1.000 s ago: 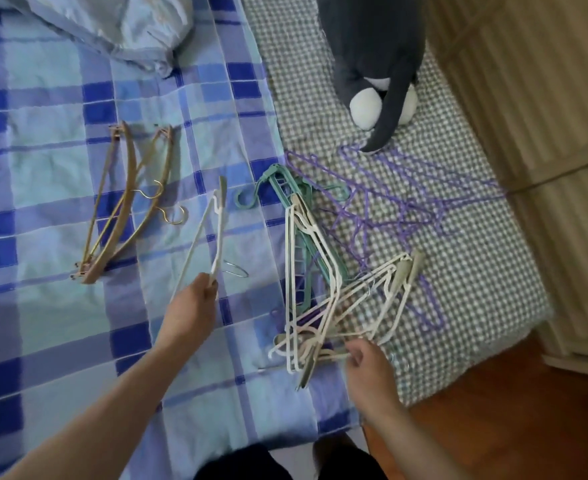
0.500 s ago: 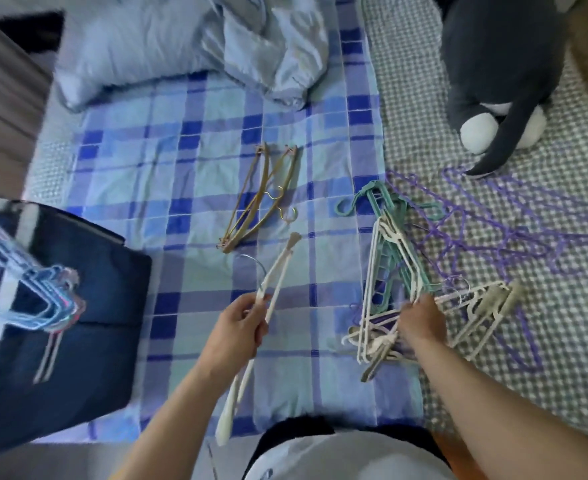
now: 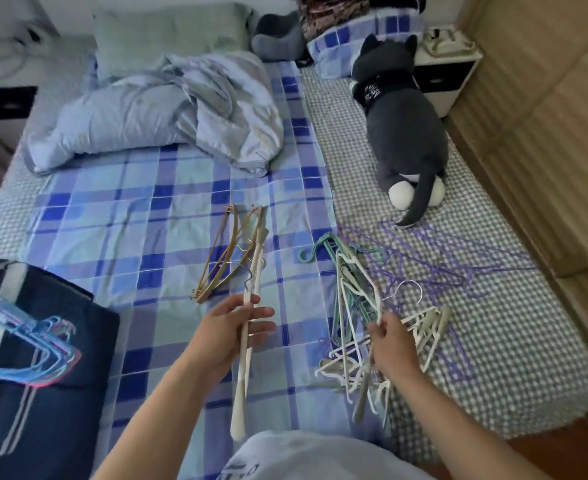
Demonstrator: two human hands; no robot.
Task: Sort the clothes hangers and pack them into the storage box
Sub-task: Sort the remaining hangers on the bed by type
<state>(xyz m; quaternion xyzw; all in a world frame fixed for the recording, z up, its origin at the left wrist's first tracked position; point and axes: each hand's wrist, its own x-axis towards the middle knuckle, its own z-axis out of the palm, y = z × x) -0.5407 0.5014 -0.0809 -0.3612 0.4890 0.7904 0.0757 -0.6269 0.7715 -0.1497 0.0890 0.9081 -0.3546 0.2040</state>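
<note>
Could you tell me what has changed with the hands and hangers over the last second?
The left hand lifted its cream hanger off the bed and drew it toward the body. The right hand moved up the white hanger pile and now pinches one. The wooden hangers, purple hangers and plush cat stayed put.

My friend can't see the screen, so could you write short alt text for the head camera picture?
A person leans over a bed, the left hand holding a cream hanger while the right hand picks at a tangled pile of white hangers. Wooden hangers and purple hangers lie on the bedding, near a grey plush cat.
</note>
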